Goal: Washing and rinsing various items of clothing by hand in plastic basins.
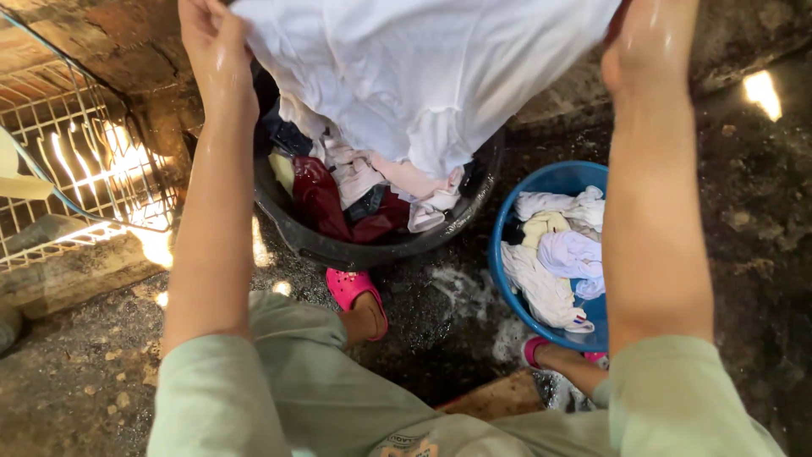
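A white garment (423, 76) is held up by its top edge over a black tub (372, 250). The left hand (211, 42) is closed, with the cloth's left corner pinched between thumb and fingers. The right hand (651, 42) is seen wet at the garment's right corner, but its fingers are hidden at the frame's top, so its grip cannot be told. The garment's lower hem hangs into the tub, touching the mixed dark red, pink and white clothes (355, 190) heaped there.

Just beside the tub's right rim, a blue basin (507, 288) is set on the wet stone floor (761, 220), with wrung white and pale yellow pieces (554, 254) lying in it. Soapy foam (461, 292) is spread on the floor between the two vessels. A white wire rack (76, 169) stands at the floor's left edge, apart from the tub. Pink clogs (355, 292) are planted close against the tub's near rim and the basin's near rim. Bare floor is left at the near left and far right corners.
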